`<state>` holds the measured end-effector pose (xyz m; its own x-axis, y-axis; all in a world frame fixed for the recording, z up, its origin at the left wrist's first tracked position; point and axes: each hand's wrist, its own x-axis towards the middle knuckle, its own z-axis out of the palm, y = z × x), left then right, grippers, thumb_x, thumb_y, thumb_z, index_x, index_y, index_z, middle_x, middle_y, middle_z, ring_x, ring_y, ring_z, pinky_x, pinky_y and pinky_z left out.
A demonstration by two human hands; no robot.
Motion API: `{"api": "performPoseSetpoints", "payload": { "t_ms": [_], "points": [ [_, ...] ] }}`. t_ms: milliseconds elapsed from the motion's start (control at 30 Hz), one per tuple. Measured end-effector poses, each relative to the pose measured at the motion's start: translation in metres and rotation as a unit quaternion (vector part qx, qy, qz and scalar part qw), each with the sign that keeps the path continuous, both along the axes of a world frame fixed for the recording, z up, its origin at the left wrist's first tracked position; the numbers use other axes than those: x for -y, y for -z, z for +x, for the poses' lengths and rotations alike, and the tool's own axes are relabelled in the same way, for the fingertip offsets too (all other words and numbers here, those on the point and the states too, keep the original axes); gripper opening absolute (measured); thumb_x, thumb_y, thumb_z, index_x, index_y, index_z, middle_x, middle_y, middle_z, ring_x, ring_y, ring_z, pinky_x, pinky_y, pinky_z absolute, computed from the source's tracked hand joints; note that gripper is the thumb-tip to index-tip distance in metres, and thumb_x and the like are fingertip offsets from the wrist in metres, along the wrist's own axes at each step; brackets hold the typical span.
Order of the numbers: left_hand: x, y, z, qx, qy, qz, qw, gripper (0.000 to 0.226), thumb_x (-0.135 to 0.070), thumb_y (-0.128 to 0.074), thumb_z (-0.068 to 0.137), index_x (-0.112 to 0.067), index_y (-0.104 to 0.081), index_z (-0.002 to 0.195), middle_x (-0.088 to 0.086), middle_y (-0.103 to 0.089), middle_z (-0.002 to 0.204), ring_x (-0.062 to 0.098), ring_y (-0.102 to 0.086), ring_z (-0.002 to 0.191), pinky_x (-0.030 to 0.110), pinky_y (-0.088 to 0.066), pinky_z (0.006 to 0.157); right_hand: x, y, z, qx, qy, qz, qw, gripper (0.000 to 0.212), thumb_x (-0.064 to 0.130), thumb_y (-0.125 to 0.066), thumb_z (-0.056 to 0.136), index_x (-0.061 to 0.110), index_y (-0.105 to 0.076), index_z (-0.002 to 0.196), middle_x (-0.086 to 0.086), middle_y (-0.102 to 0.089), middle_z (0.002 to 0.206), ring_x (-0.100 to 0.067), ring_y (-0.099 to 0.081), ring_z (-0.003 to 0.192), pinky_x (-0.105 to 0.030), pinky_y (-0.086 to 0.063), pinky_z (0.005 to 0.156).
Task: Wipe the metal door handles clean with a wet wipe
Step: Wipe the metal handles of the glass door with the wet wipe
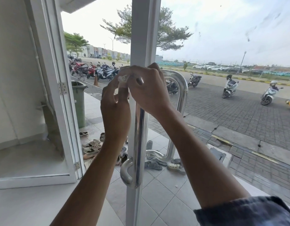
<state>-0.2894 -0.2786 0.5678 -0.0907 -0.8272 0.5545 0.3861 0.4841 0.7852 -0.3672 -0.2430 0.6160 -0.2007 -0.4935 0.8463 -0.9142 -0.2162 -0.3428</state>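
Both hands up at the near polished tubular metal door handle (140, 141): left hand (115, 108) and right hand (147, 90) pinching a crumpled white wet wipe (122, 79) between curled fingers.

Your crumpled white wet wipe (123, 79) sits bunched at the top of the upright polished inner door handle (140, 144); its twin, the outer door handle (180, 101), shows through the glass.

Building entrance: glass door (222, 46), shoes (91, 148) on tiled porch, parked motorbikes (100, 71) (street outside).
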Motion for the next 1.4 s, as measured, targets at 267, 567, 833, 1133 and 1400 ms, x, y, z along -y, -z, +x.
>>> {"api": "performPoseSetpoints", "payload": {
  "t_ms": [267, 567, 833, 1133, 1400],
  "points": [
    [0.007, -0.006, 0.003, 0.026, -0.009, -0.009, 1.0, 0.037, -0.033, -0.051, 0.095, -0.024, -0.061, 0.13, 0.004, -0.061, 0.129, 0.024, -0.063, 0.114, 0.047, -0.05, 0.101, 0.015, -0.048, -0.02, 0.077, -0.105, 0.134, 0.982, 0.026, 0.001, -0.058, 0.089, 0.011, -0.079, 0.1, 0.009, -0.07, 0.075, 0.013, -0.056, 0.05, -0.005, -0.04, 0.049],
    [0.016, -0.009, 0.004, 0.062, -0.019, -0.058, 0.996, 0.033, -0.032, -0.053, 0.099, -0.032, -0.058, 0.132, -0.011, -0.056, 0.135, 0.008, -0.059, 0.116, 0.044, -0.051, 0.1, 0.034, -0.056, -0.046, 0.016, -0.031, 0.176, 0.984, 0.028, 0.003, -0.054, 0.095, 0.016, -0.078, 0.104, 0.0, -0.074, 0.076, -0.004, -0.066, 0.048, -0.019, -0.052, 0.043],
    [0.019, -0.01, 0.002, 0.069, -0.026, -0.068, 0.995, 0.034, -0.031, -0.051, 0.1, -0.03, -0.058, 0.134, -0.012, -0.055, 0.137, 0.009, -0.056, 0.121, 0.042, -0.051, 0.1, 0.043, -0.055, -0.047, -0.015, 0.022, 0.223, 0.974, 0.029, 0.009, -0.048, 0.103, 0.017, -0.074, 0.113, -0.014, -0.075, 0.083, -0.019, -0.072, 0.055, -0.027, -0.056, 0.045],
    [0.02, -0.016, -0.002, 0.081, -0.021, -0.086, 0.993, 0.037, -0.043, -0.054, 0.097, -0.037, -0.056, 0.133, -0.018, -0.052, 0.133, -0.003, -0.058, 0.109, 0.009, -0.049, 0.079, 0.027, -0.059, -0.047, 0.031, 0.006, 0.217, 0.976, 0.024, 0.006, -0.056, 0.1, 0.013, -0.075, 0.113, -0.007, -0.07, 0.077, -0.011, -0.065, 0.04, -0.02, -0.048, 0.035],
    [0.019, -0.014, -0.003, 0.089, -0.014, -0.075, 0.993, 0.042, -0.042, -0.055, 0.097, -0.035, -0.051, 0.139, -0.014, -0.048, 0.141, 0.007, -0.058, 0.115, 0.018, -0.051, 0.082, 0.028, -0.048, -0.049, 0.002, 0.01, 0.13, 0.991, 0.016, 0.002, -0.061, 0.095, 0.007, -0.077, 0.097, -0.015, -0.075, 0.083, -0.009, -0.063, 0.038, -0.021, -0.05, 0.037]
  ]
}}
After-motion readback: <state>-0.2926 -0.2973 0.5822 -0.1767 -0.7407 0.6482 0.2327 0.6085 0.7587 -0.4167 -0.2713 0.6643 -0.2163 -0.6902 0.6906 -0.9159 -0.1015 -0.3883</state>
